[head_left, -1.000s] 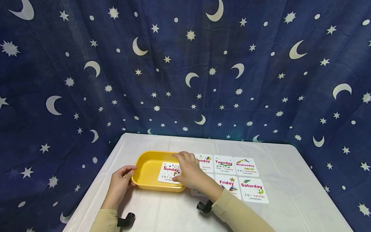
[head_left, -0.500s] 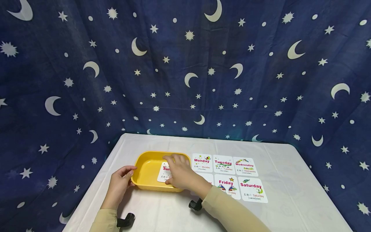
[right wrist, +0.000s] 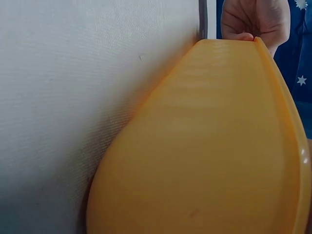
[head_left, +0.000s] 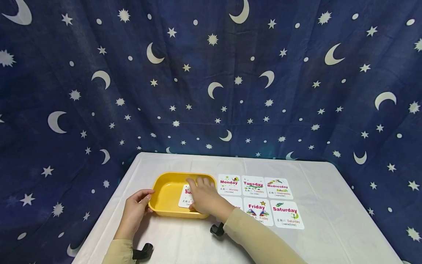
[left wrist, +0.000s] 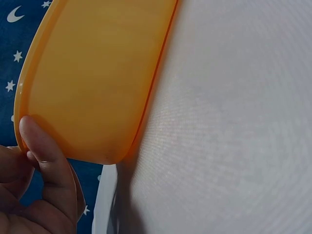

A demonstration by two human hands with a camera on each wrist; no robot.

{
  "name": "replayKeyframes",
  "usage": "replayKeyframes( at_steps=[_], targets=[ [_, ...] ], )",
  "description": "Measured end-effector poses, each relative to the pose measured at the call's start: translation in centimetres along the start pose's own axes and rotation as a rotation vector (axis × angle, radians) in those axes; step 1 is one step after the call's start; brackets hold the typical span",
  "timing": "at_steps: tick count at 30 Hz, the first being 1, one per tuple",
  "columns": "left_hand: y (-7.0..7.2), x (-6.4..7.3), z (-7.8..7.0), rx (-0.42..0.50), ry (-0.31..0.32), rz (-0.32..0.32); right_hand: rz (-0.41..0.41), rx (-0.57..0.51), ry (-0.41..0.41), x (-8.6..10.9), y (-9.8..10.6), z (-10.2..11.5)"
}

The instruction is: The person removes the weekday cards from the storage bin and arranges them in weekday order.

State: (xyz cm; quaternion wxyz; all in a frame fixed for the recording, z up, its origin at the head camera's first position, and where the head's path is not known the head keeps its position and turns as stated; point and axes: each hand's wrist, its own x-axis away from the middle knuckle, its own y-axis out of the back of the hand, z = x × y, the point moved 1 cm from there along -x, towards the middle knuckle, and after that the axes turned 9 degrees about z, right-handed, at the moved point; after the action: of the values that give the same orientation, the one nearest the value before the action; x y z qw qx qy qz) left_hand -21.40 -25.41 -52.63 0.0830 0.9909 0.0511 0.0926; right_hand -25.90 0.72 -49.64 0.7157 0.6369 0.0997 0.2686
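A yellow plastic tray (head_left: 166, 196) stands on the left part of the table. My left hand (head_left: 136, 209) pinches its left rim, thumb inside, as the left wrist view shows with the thumb (left wrist: 46, 151) against the wall. Inside the tray is a white square card (head_left: 185, 198) printed "Sunday", its right part covered by my right hand (head_left: 206, 198). That hand arches over the card with bent fingers, thumb at the near edge and fingertips toward the far edge. I cannot tell whether it grips the card. The right wrist view mostly shows the tray's outer side (right wrist: 195, 136).
Right of the tray lie cards in two rows: Monday (head_left: 229, 185), Tuesday (head_left: 254, 187) and Wednesday (head_left: 278, 188) behind, Friday (head_left: 258, 211) and Saturday (head_left: 287, 214) in front. Another front card (head_left: 235, 202) is partly under my right forearm. A white cloth covers the table (head_left: 336, 220); a starry curtain (head_left: 211, 73) hangs behind.
My right hand has moved left from the tray's right end to over the Sunday card, uncovering the Monday card. My left hand stays at the rim, and the tray has not visibly moved.
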Motion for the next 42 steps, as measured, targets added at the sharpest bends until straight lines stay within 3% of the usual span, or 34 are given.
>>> replayKeyframes(
  at_steps=[17,26,37,42],
  targets=[
    [0.1,-0.1,0.3,0.024,-0.002,0.003,0.085,0.09,-0.092,-0.8,-0.1,0.4],
    [0.1,-0.2,0.3,0.021,0.007,0.003,0.109,0.081,-0.088,-1.1,-0.3,0.4],
    [0.0,-0.1,0.2,0.011,-0.012,-0.003,0.051,0.005,-0.057,-1.1,-0.4,0.1],
    [0.0,0.0,0.1,0.012,-0.009,-0.008,0.001,0.018,-0.026,-1.2,-0.8,-0.1]
  ],
)
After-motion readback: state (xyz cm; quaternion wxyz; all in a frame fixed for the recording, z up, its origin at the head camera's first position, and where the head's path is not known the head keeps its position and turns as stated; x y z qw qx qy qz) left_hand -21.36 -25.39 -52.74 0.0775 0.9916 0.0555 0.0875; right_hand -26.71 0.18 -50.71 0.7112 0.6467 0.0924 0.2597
